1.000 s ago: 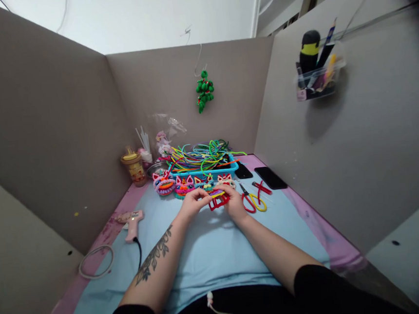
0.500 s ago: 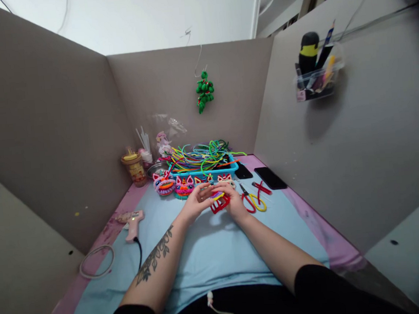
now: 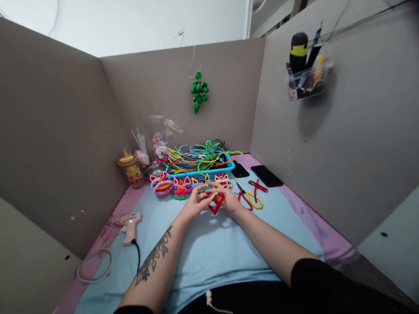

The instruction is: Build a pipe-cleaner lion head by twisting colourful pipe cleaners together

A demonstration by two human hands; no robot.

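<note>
Between my two hands I hold a small piece made of bent red pipe cleaners (image 3: 216,204), with a bit of yellow and purple at its upper edge. My left hand (image 3: 196,202) pinches it from the left side. From the right, my right hand (image 3: 231,201) has its fingers closed around the other edge. Fingertips of both hands meet over its top and hide part of it. Just behind the hands stand several colourful animal heads made of pipe cleaners (image 3: 182,187). Scissors (image 3: 254,199) with red and yellow handles lie right of my right hand.
A blue basket (image 3: 200,174) heaped with pipe cleaners (image 3: 202,156) stands at the back. A pink glue gun (image 3: 130,227) with its cord lies at left, near a lidded cup (image 3: 132,171). Phones (image 3: 266,176) rest at right. Grey partitions (image 3: 192,124) enclose three sides.
The red piece has been tilted in my hands, so its open frame shows more from the front. The view has shifted slightly; both hands keep hold.
</note>
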